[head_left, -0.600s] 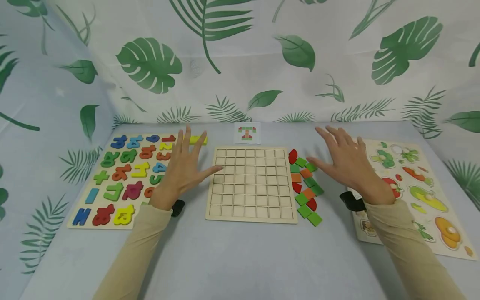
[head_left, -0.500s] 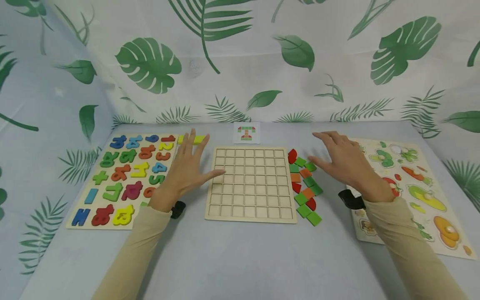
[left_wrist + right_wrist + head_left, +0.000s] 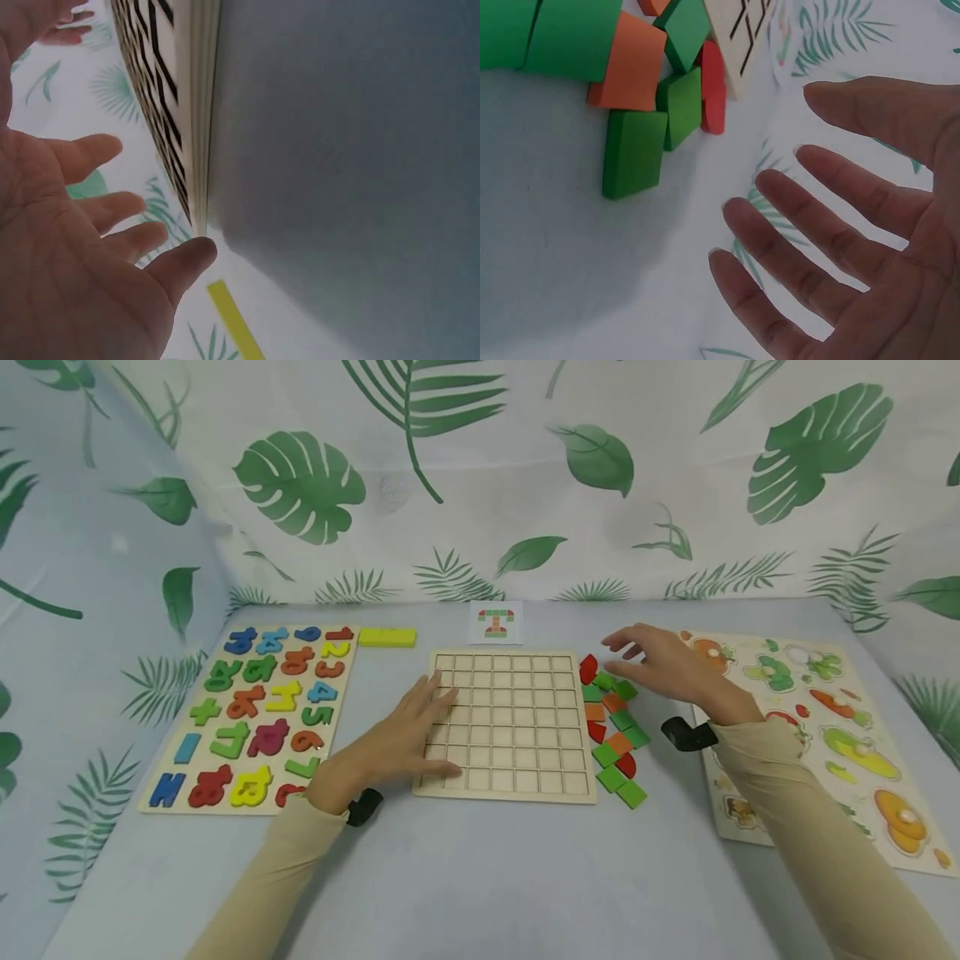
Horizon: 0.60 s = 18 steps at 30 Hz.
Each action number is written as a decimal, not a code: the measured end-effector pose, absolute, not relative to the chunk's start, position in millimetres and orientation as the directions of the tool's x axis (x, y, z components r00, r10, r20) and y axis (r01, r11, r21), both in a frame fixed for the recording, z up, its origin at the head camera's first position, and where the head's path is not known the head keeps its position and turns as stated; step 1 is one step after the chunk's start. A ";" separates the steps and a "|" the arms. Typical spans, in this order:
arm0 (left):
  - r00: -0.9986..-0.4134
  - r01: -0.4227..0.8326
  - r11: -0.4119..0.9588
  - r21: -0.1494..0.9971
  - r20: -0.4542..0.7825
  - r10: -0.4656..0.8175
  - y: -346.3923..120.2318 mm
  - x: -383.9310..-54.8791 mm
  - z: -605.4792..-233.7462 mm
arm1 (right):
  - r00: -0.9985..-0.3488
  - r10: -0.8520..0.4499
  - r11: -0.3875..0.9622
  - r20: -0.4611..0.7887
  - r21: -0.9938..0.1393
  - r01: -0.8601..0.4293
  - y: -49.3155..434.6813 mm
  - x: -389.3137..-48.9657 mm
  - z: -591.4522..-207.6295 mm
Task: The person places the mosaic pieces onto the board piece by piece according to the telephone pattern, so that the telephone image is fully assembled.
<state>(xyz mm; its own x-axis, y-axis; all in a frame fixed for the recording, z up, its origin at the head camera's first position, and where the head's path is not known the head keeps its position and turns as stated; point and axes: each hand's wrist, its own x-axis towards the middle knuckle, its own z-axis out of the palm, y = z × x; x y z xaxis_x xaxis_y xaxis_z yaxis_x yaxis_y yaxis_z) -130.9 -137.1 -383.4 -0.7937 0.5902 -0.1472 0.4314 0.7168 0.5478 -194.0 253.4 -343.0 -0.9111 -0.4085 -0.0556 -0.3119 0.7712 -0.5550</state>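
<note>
A wooden grid board (image 3: pixel 517 735) lies flat on the table in the head view. My left hand (image 3: pixel 386 743) is at its left edge, fingers spread and thumb over the near-left cells. The left wrist view shows the left palm (image 3: pixel 67 240) beside the board's edge (image 3: pixel 199 112), holding nothing; I cannot tell whether it touches. Right of the board lies a loose group of green, orange and red blocks (image 3: pixel 618 721), some of them quarter-round. Above the group's far end hovers my right hand (image 3: pixel 667 668), fingers loosely bent. In the right wrist view, a green block (image 3: pixel 634 154) lies apart from its fingertips.
Behind the board lies a card (image 3: pixel 496 622) with a coloured T-like pattern. A number puzzle board (image 3: pixel 195 806) is on the left, with a yellow block (image 3: pixel 387 637) beyond its far corner. A vegetable puzzle board (image 3: pixel 806 743) lies at the right, partly under the right forearm.
My left hand has moved nearer and onto the board's left edge, uncovering the yellow block. My right hand has shifted left and closer to the coloured blocks, fingers bent more.
</note>
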 end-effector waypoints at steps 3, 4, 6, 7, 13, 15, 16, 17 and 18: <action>-0.762 0.446 0.700 0.558 -0.174 0.624 -135.3 -130.2 -385.5 | -0.903 -0.425 0.760 -0.064 -0.566 -0.318 250.0 -200.5 -345.5; -0.753 0.451 0.695 0.560 -0.178 0.633 -135.2 -130.4 -386.6 | -0.901 -0.429 0.758 -0.065 -0.569 -0.320 248.9 -202.0 -346.2; -0.742 0.457 0.689 0.563 -0.187 0.644 -135.0 -130.8 -387.9 | -0.896 -0.438 0.754 -0.066 -0.570 -0.326 246.9 -204.2 -346.7; -0.737 0.458 0.687 0.564 -0.191 0.648 -134.7 -131.2 -388.6 | -0.895 -0.441 0.753 -0.069 -0.571 -0.327 246.1 -205.4 -347.3; -0.730 0.468 0.699 0.540 -0.210 0.651 -134.6 -132.3 -389.7 | -0.888 -0.449 0.753 -0.098 -0.576 -0.317 243.0 -212.4 -353.8; -0.728 0.477 0.702 0.530 -0.210 0.653 -133.9 -132.6 -389.2 | -0.889 -0.445 0.758 -0.105 -0.572 -0.312 241.4 -214.2 -355.9; -0.729 0.478 0.706 0.522 -0.213 0.651 -133.6 -132.8 -389.0 | -0.890 -0.443 0.761 -0.106 -0.569 -0.311 240.1 -215.3 -357.0; -0.730 0.480 0.711 0.515 -0.215 0.649 -133.2 -133.0 -388.7 | -0.891 -0.442 0.765 -0.105 -0.562 -0.314 238.9 -216.5 -357.6; -0.732 0.481 0.716 0.507 -0.218 0.646 -133.0 -133.2 -388.6 | -0.891 -0.441 0.770 -0.104 -0.555 -0.316 237.1 -217.5 -358.1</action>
<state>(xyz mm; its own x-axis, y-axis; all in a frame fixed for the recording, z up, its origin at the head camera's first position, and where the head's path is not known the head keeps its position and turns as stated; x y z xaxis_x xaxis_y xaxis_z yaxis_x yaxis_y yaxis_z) -133.2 -133.0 -388.6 -0.7319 0.6458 -0.2176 0.4806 0.7155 0.5070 -217.5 237.1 -358.1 -0.8915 -0.4409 -0.1045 -0.3157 0.7698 -0.5547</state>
